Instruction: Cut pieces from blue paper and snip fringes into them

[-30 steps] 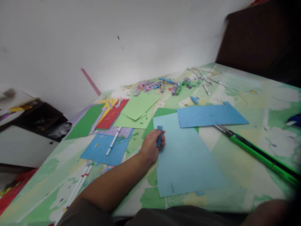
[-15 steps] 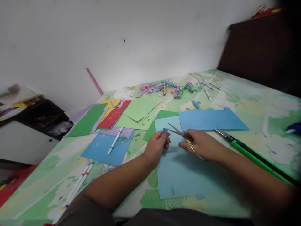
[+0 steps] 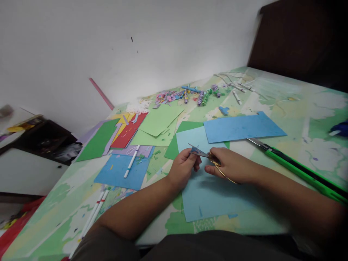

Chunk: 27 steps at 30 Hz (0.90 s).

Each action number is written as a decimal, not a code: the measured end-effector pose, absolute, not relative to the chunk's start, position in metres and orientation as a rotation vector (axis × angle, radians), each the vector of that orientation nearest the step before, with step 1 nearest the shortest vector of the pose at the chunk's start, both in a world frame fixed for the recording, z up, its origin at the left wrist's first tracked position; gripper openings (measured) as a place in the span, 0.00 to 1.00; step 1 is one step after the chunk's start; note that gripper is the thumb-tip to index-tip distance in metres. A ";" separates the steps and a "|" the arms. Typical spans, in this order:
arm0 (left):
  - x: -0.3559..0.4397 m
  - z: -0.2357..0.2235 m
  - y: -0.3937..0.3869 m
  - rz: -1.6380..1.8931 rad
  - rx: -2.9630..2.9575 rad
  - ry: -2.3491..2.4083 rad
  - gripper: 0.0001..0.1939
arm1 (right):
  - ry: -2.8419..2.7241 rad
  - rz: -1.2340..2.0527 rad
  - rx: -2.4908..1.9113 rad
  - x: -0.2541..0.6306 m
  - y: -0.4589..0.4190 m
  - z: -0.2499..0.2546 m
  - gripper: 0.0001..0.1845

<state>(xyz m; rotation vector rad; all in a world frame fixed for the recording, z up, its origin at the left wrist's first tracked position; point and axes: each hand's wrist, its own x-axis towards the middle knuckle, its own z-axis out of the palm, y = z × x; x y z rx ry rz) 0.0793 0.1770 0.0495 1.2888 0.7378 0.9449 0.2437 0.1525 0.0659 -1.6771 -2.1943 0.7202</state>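
Note:
My left hand (image 3: 182,167) pinches a small piece of blue paper (image 3: 193,149) between thumb and fingers. In my right hand (image 3: 231,165) is a pair of scissors with gold handles (image 3: 221,173), its blades (image 3: 199,151) pointing left across the blue piece. The blades look slightly apart; whether they touch the paper's edge is hard to tell. Beneath both hands lies a light blue sheet (image 3: 212,201) with a thin blue offcut on it. A darker blue sheet (image 3: 244,127) lies just beyond my right hand, over the tip end of a green box cutter (image 3: 296,166).
To the left are a blue sheet (image 3: 119,172) with a white marker (image 3: 132,161), a red sheet (image 3: 130,132) and green sheets (image 3: 98,141). Paper scraps (image 3: 165,97) and rolled paper pieces (image 3: 202,97) lie near the wall. Loose white markers (image 3: 237,97) lie at the back right.
The scissors have come left over the blue paper piece, and their blades have closed somewhat. My left hand still pinches the piece. The whole view has shifted slightly.

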 end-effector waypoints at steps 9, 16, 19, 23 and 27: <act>0.078 0.043 0.179 0.896 1.221 0.727 0.12 | -2.209 0.700 -1.657 0.243 0.150 0.067 0.19; 0.079 0.041 0.177 0.888 1.284 0.756 0.12 | -2.203 0.602 -1.629 0.240 0.148 0.066 0.20; 0.080 0.043 0.175 0.905 1.287 0.754 0.12 | -2.182 0.551 -1.636 0.239 0.147 0.064 0.18; 0.082 0.045 0.173 0.942 1.241 0.779 0.12 | -2.141 0.506 -1.664 0.238 0.148 0.060 0.19; 0.083 0.046 0.172 0.979 1.230 0.802 0.12 | -2.128 0.517 -1.677 0.237 0.148 0.058 0.20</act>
